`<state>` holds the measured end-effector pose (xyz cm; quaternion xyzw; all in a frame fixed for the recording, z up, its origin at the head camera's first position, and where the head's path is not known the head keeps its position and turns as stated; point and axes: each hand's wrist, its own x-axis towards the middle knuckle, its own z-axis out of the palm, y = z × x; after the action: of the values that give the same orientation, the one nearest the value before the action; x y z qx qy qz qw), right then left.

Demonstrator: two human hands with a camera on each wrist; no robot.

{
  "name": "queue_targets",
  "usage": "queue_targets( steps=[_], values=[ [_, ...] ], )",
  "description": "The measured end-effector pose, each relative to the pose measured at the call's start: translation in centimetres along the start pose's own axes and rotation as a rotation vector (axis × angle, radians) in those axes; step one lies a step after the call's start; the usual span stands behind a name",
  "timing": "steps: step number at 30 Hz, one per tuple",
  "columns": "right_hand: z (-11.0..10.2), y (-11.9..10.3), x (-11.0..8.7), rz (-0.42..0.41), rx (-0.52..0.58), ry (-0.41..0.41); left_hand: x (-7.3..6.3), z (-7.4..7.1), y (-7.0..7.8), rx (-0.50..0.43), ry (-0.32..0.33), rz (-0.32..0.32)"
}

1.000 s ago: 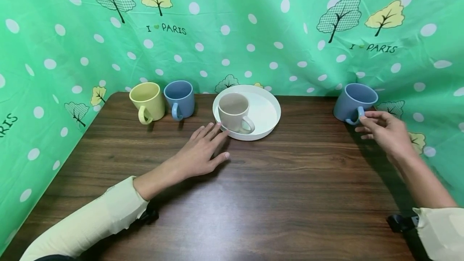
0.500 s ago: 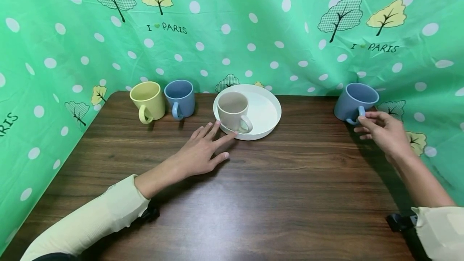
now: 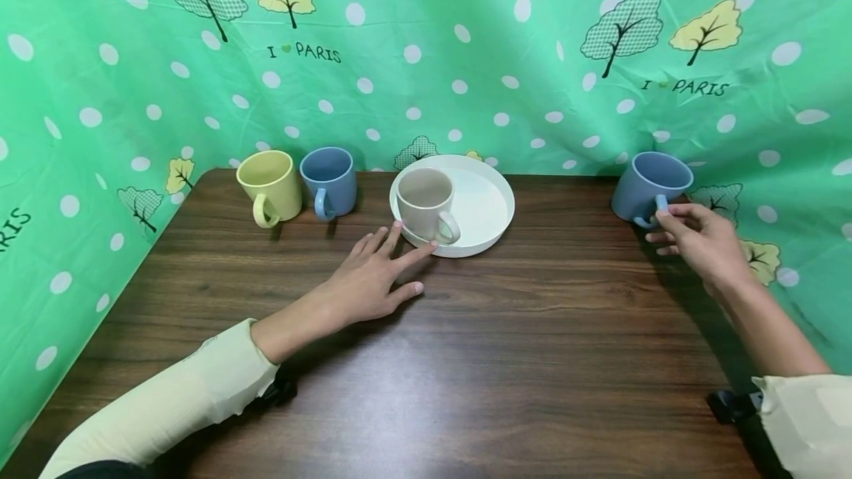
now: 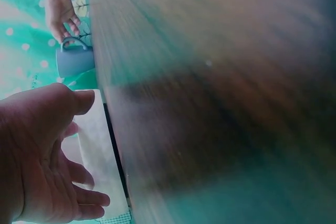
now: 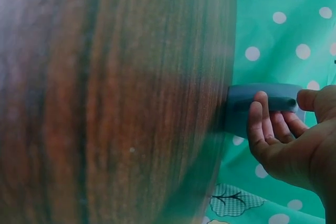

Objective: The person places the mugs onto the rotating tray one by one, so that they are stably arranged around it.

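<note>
My left hand (image 3: 366, 283), fingers spread, reaches to the near rim of a round white tray (image 3: 489, 231). Its index fingertip is at the rim just below the handle of a pale grey mug (image 3: 421, 202), which stands upright in the tray's left part. My right hand (image 3: 711, 242) holds the handle of a blue mug (image 3: 646, 194) at the table's far right, thumb on the handle and fingers curled behind it. From the right wrist, that mug (image 5: 239, 124) is partly covered by the fingers. The left wrist view shows the left hand (image 4: 47, 166) beside the tray's side wall (image 4: 100, 140).
A yellow mug (image 3: 271, 187) and a second blue mug (image 3: 330, 183) stand side by side at the back left, handles toward me. Behind the dark wooden table (image 3: 499, 361) hangs a green dotted curtain (image 3: 506, 43), which also runs along the left side.
My left index finger has slid right along the tray rim, toward the grey mug's handle. The grey mug has shifted slightly left in the tray. The right hand stays at the blue mug's handle.
</note>
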<state>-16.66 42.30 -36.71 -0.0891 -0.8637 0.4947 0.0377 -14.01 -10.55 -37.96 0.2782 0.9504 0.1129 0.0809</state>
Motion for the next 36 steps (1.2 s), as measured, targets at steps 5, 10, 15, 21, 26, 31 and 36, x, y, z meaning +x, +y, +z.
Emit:
queue_targets(
  steps=[5,10,15,21,26,31,36],
  values=[
    [0.29,-0.24,0.15,-0.001,0.025,-0.032,-0.16,-0.06,0.04,0.012,0.011,-0.001],
    [0.49,-0.09,0.39,0.0,0.052,-0.061,-0.15,0.04,0.0,0.022,0.02,0.0],
    [0.67,0.09,0.54,0.004,0.049,-0.072,-0.23,0.08,0.01,0.028,0.033,-0.002],
    [0.58,0.15,0.62,0.006,0.062,-0.09,-0.27,0.15,-0.07,0.037,0.074,-0.002],
    [0.45,0.21,0.66,0.01,0.103,-0.104,-0.27,0.31,-0.17,0.047,0.123,0.013],
    [0.53,0.24,0.62,0.002,0.173,-0.114,-0.23,0.41,-0.21,0.049,0.17,0.029],
    [0.68,0.35,0.54,0.004,0.303,-0.118,-0.16,0.42,-0.2,0.046,0.183,0.044]
  ],
)
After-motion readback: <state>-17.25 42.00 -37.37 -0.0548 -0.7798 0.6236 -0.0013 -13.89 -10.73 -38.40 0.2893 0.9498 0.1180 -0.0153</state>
